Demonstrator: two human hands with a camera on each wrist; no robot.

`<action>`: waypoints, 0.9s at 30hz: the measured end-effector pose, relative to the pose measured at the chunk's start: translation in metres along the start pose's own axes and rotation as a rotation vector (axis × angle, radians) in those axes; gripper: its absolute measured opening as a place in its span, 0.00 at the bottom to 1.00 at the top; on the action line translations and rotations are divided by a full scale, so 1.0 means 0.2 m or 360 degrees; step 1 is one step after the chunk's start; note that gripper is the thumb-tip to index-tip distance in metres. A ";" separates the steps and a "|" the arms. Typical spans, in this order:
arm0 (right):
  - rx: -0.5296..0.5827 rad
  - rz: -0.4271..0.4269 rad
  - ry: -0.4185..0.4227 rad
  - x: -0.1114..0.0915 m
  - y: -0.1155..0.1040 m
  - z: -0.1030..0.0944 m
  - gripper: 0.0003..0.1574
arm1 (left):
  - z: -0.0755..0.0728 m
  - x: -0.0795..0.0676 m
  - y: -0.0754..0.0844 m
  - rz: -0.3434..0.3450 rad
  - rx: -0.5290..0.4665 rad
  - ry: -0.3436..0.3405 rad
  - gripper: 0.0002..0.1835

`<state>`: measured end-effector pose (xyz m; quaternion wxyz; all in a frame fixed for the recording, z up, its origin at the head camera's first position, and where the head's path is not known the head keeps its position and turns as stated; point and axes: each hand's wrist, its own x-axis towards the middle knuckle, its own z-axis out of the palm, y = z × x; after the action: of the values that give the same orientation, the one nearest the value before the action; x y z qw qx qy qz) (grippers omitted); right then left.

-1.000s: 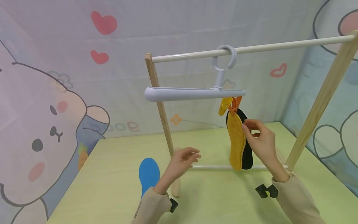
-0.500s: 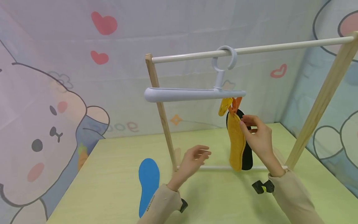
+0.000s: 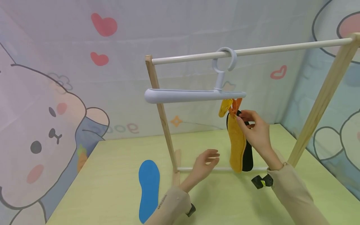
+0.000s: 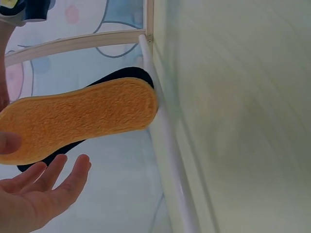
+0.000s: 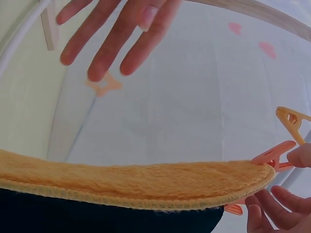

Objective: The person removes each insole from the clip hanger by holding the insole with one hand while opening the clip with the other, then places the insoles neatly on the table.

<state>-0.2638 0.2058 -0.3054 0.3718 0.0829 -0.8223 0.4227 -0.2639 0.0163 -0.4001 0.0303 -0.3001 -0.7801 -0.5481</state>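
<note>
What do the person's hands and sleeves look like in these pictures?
The left hand and right hand are bare. Both come out of long beige sleeves; the left one carries dark lettering, too small to read. A black device shows at the left cuff, and another, with a yellow spot, at the right.

So the backdrop here is basically full-on nursery. Back wall (image 3: 182, 28) is pale greyish-white, looks like hung fabric with some faint creases, printed with two filled red hearts (image 3: 104, 24), a heart outline (image 3: 278, 72), a little orange star (image 3: 176, 121) and some faint grey lettering (image 3: 118, 128). Big white cartoon animal (image 3: 19, 112) with pink cheeks fills the left side, carrot (image 3: 82, 159) next to it. Right wall (image 3: 343, 93) goes light blue with more rounded, dark-outlined shapes. Bench (image 3: 109, 175) is pale yellow-green. Lighting's soft, shadows on the benchtop are faint.
</note>
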 end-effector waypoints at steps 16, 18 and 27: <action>0.0082 -0.0072 -0.0021 0.06 0.00 0.04 0.21 | 0.10 0.06 -0.08 -0.0145 -0.0074 -0.0063 0.24; 0.0084 -0.0067 -0.0022 0.07 0.00 0.05 0.22 | 0.11 0.08 -0.09 -0.0174 -0.0081 -0.0083 0.25; 0.0049 -0.0027 -0.0018 0.09 -0.01 0.05 0.22 | 0.15 0.12 -0.10 -0.0260 -0.0130 -0.0151 0.26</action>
<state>-0.2816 0.1995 -0.2949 0.3693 0.0980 -0.8172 0.4316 -0.2856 0.0480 -0.4198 -0.0638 -0.2622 -0.7797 -0.5651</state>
